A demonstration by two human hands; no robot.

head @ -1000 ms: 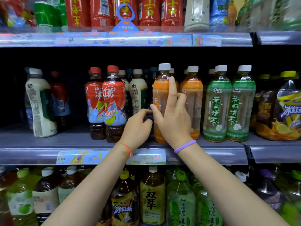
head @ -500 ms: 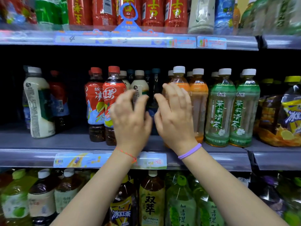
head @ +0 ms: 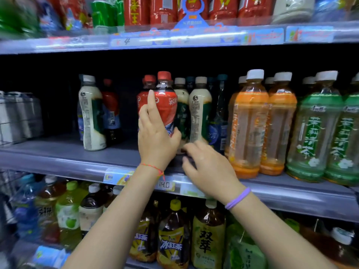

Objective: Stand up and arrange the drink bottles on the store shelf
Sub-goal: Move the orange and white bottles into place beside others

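On the middle shelf (head: 68, 154) my left hand (head: 155, 138) grips the front red-capped iced tea bottle (head: 166, 101), index finger stretched up its red label, thumb round its right side. A second red-capped bottle (head: 148, 82) stands just behind it. My right hand (head: 207, 167) hovers low at the shelf's front edge, fingers curled and blurred, at the foot of the cream-and-green milk tea bottle (head: 200, 113); whether it holds anything I cannot tell. Two orange tea bottles (head: 250, 121) stand upright to the right, then green jasmine tea bottles (head: 316, 125).
Another cream bottle (head: 91, 113) and a red-capped bottle (head: 110, 109) stand apart at the left, with bare shelf between them and my left hand. Grey packs (head: 19, 115) sit far left. Price tags (head: 165, 184) line the shelf edge. Shelves above and below hold several bottles.
The view has swung left. My left hand has taken hold of the front red iced tea bottle. My right hand has left the orange bottles and dropped to the shelf edge.
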